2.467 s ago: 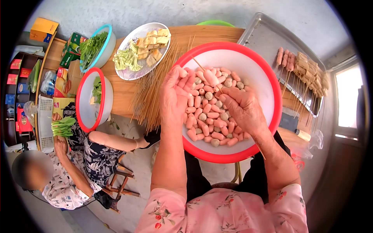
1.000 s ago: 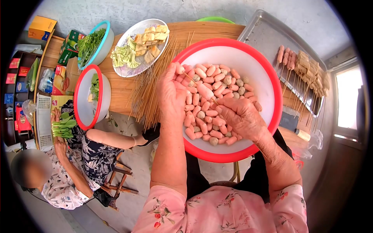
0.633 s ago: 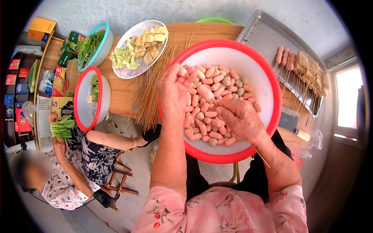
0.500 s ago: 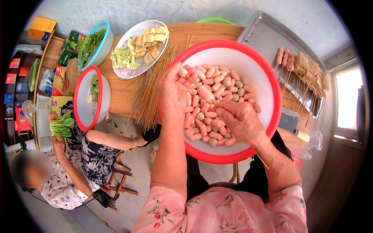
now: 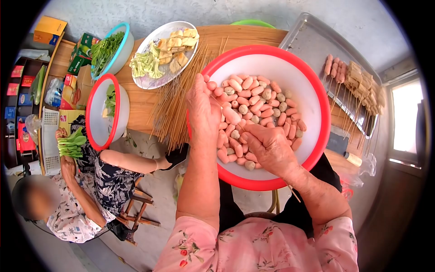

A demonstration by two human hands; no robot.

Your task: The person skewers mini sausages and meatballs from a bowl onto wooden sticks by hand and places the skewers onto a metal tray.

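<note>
My right hand point(image 5: 271, 147) pinches a thin bamboo skewer point(image 5: 294, 194), whose rear end sticks out below the wrist. On the skewer's front part is a pink mini sausage point(image 5: 231, 115), with its upper end close to my left palm. My left hand point(image 5: 202, 106) is curled at the bowl's left rim, with a small sausage point(image 5: 211, 85) at its fingertips; part of its grip is hidden. Both hands are over a white bowl with a red rim point(image 5: 321, 113). Inside lie many mini sausages point(image 5: 282, 119) and several greyish speckled balls point(image 5: 281, 97).
Loose skewers point(image 5: 174, 109) lie left of the bowl, beside an oval plate point(image 5: 149, 84) of cut food. A metal tray point(image 5: 308, 38) at right bears filled skewers. A knife point(image 5: 352, 158) lies nearby. At left, a seated person point(image 5: 74, 208) holds green leaves near a red-rimmed basin point(image 5: 122, 115).
My right hand has moved left and slightly down with the skewer. The skewered sausage has shifted left towards my left palm, while my left hand has barely moved.
</note>
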